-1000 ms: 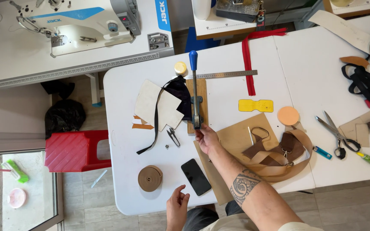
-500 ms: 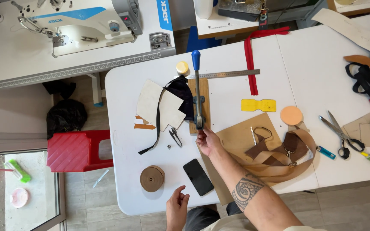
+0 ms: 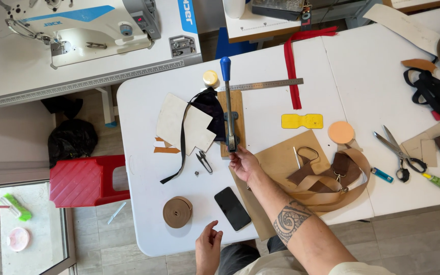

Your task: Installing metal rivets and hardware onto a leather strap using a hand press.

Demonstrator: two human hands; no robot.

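As the worker leans over the white surface (image 3: 143, 102), the right hand (image 3: 244, 163) reaches forward to the near end of a hand press (image 3: 228, 109), a slim metal lever with a blue knob at its far tip. The fingers appear to close on the press's base, though from here the exact grip is hard to make out. The press sits on a narrow wooden board (image 3: 237, 104), probably to spare the surface beneath it, and its long axis runs straight away from the worker, knob pointing toward the steel ruler (image 3: 266, 85) lying crosswise at the far edge. The left hand (image 3: 208, 247) hangs loose and half-open at the near edge of the surface, holding nothing, just short of a roll of tan strap (image 3: 177, 212) and a black phone (image 3: 232, 208). Pale pattern pieces (image 3: 179, 122) and a dark piece of fabric (image 3: 207, 107) lie just left of the board, within easy reach. To the right, tan straps (image 3: 332, 188) loop across a brown sheet (image 3: 281, 158), with scissors (image 3: 398, 153) set well apart. A sewing machine (image 3: 87, 30) stands on the neighbouring table.
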